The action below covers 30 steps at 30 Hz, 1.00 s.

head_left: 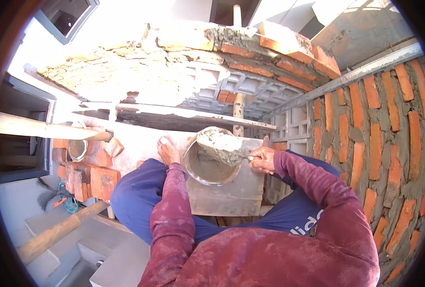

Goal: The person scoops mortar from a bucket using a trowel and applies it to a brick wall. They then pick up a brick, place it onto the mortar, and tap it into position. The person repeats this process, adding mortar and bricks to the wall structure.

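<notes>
Fingers of our right hand (263, 160) wrap tight around the handle of a trowel (222, 146), whose blade is heaped with wet grey mortar and hangs over the bucket (207, 167). Our left hand (168, 152) rests flat, fingers loosely spread and holding nothing, on the plank (136, 141) just beside the bucket's left rim. That bucket sits on a board (226, 196) between our knees. Loose bricks (90, 174) lie stacked at the plank's left end. A mortared brick wall (380, 158) curves up on our right.
</notes>
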{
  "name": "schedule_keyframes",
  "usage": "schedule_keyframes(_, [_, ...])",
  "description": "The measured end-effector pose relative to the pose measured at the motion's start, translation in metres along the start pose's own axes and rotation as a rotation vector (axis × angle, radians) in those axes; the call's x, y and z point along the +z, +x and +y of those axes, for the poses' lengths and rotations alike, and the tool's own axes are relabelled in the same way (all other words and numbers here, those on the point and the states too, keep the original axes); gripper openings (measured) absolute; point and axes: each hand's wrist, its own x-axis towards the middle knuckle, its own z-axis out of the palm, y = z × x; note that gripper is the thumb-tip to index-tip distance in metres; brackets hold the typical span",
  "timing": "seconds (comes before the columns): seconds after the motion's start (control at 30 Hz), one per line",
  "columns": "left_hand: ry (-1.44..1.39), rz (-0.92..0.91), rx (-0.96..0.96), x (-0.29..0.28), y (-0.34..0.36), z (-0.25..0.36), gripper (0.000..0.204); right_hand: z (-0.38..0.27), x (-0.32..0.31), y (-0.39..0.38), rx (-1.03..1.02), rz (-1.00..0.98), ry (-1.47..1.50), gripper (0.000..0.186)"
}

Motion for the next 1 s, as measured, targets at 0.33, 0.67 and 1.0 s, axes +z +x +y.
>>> schedule_keyframes(0.33, [-1.603, -0.546, -0.207, -0.045, 0.049, 0.278, 0.082, -0.326, -0.096, -0.089, -0.236, 0.472, -0.496, 0.020])
schedule_keyframes(0.67, [-1.697, -0.690, -0.278, -0.024, 0.048, 0.388, 0.093, -0.312, -0.154, 0.051, -0.245, 1.027, -1.696, 0.015])
schedule_keyframes(1.0, [-1.472, -0.686, -0.357, -0.021, 0.067, 0.365, 0.083, -0.293, -0.107, -0.038, -0.814, 1.316, -1.089, 0.028])
